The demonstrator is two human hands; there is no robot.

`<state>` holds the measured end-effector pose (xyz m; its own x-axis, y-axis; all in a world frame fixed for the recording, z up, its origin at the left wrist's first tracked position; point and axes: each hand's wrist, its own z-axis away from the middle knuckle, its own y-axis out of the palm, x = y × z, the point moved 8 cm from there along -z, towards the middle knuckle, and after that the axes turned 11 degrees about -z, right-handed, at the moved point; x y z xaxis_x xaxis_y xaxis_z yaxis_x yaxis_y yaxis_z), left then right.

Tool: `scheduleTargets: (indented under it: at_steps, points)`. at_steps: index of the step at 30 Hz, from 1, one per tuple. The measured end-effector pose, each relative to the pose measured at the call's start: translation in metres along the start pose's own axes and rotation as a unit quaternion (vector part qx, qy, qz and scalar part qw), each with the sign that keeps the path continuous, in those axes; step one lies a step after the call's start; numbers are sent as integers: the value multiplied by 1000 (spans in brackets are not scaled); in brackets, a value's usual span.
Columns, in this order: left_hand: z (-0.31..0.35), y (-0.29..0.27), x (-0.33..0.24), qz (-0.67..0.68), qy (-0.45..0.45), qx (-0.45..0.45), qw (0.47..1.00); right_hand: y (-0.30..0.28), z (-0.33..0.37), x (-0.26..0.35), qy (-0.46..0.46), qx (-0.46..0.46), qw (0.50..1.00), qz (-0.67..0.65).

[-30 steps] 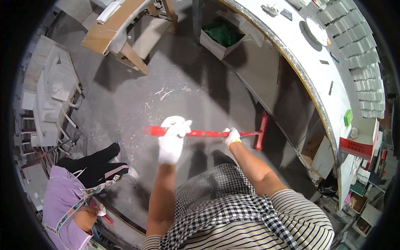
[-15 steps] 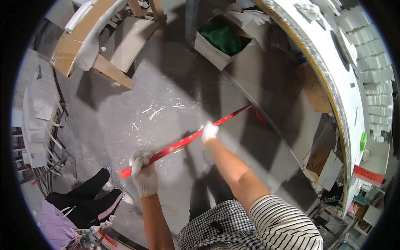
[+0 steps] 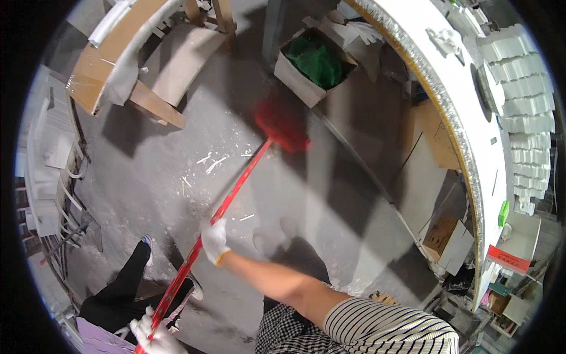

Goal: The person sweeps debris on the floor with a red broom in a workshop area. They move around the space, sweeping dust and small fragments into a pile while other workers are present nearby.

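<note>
A broom [image 3: 232,192] with a red patterned handle and a blurred red head slants across the view. Its head is over the grey floor [image 3: 283,203], just short of an open white box. My right hand [image 3: 215,241], in a white glove with a yellow cuff edge, is closed around the middle of the handle. Down at the lower left, my left hand [image 3: 154,337], gloved in white too, grips the handle near its end. Thin white scraps [image 3: 215,164] and pale dust lie on the floor left of the broom.
The white box [image 3: 302,84] holds green material. A long table edge [image 3: 466,141] curves down the right side, with stacked white pieces [image 3: 525,118] beyond. Another person's legs [image 3: 127,283] are close at the left. A wooden-legged bench [image 3: 156,106] stands at the upper left.
The broom has swung: its head has come into view near the box. Both hands have moved left and down with the handle, still gripping it.
</note>
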<state>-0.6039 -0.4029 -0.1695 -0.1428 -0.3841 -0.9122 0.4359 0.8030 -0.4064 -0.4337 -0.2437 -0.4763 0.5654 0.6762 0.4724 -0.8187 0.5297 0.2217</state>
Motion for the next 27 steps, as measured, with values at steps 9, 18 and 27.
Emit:
scheduleTargets:
  at_steps: [9,18,27]
  points:
    - [23,-78,-207,-121,150,-96,977,26,168,17,212,146,957,-136]
    - [1,77,-12,302,-58,187,933,-35,-8,101,4,64,970,-233]
    - [4,138,45,346,-92,174,917,32,-130,89,-59,101,992,-50]
